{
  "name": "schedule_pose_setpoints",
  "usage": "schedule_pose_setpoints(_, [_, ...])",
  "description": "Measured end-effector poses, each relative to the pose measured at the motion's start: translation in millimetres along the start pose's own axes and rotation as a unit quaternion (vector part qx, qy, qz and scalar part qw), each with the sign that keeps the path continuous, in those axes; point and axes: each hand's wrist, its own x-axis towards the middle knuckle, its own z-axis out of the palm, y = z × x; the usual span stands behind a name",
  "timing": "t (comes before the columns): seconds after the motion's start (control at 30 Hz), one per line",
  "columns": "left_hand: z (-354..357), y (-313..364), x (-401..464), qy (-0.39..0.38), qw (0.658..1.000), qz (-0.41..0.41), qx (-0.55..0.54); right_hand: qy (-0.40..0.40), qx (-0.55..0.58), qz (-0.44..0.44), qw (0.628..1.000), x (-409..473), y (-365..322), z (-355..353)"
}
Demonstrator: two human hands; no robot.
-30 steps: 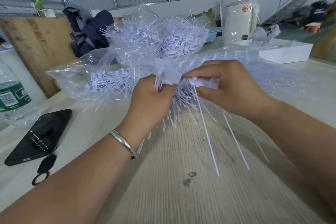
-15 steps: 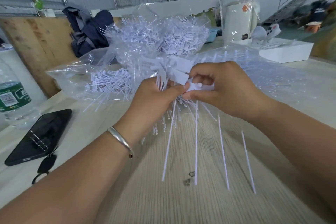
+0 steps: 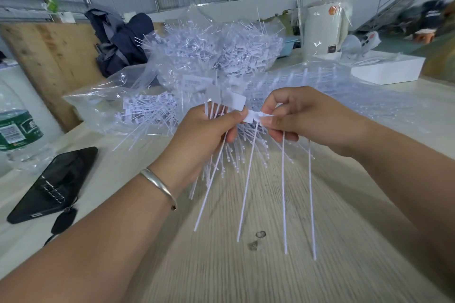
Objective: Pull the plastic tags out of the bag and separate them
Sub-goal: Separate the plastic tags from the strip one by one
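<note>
A pale wood-grain table (image 3: pixel 283 278) stands in a metal-walled shed, with a phone (image 3: pixel 53 183) and a water bottle (image 3: pixel 17 128) at its left. Behind the hands, clear bags (image 3: pixel 103 103) bulge with white tags. The left hand (image 3: pixel 204 140) grips a bunch of tags (image 3: pixel 221 155) above the table, while the right hand (image 3: pixel 302 118) pinches a few tag heads just beside it.

I see thin white plastic tags (image 3: pixel 248 179) over a pale wood-grain tabletop (image 3: pixel 246 273), a glossy black phone (image 3: pixel 53 184), and a green-labelled clear bottle (image 3: pixel 17 128).
</note>
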Motion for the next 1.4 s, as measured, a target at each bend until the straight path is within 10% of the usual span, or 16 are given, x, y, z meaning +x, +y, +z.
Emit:
schedule_pose_setpoints(0.93, [-7,6,-5,-0.2,0.972,-0.035,0.12,-0.091,-0.038,0.029,0.995,-4,-1,-6])
schedule_pose_setpoints(1.2, [-5,-4,4,0.053,0.982,-0.019,0.182,-0.049,0.004,0.016,0.999,-3,-2,-9])
schedule_pose_setpoints(1.4, [-6,2,2,-0.033,0.998,-0.028,-0.04,-0.038,0.047,-0.029,0.998,-2,-7,-8])
